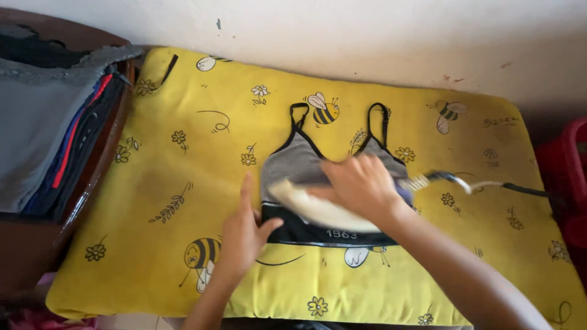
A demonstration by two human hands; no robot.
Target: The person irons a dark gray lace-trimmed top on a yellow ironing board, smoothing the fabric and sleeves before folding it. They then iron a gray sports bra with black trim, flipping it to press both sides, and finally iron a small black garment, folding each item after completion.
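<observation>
- A small grey top point(293, 165) with thin black straps and a black band along its hem lies flat near the middle of a yellow cloth point(153, 183), straps pointing to the wall
- A pale iron point(318, 209) sits on the lower part of the top, its nose pointing toward the left hand, blurred in the picture
- The right hand point(361, 183) is on top of the iron, fingers wrapped over it, gripping it; the handle itself is hidden under the hand
- The left hand point(244, 229) lies open and flat, palm down, just left of the top, its thumb touching the black band at the hem corner and holding nothing
- So the top lies between the two hands, under the right one and just beside the left one
- A cord point(483, 184) with a coiled guard runs from the back of the iron to the right edge of the cloth
- The yellow cloth is printed with bees and small flowers and covers a padded surface that reaches to the white wall point(367, 36)
- A stack of folded clothes point(43, 128) in grey, blue, red and black lies to the left, well apart from the top
- Something red point(565, 177) stands at the right edge, only partly in view
</observation>
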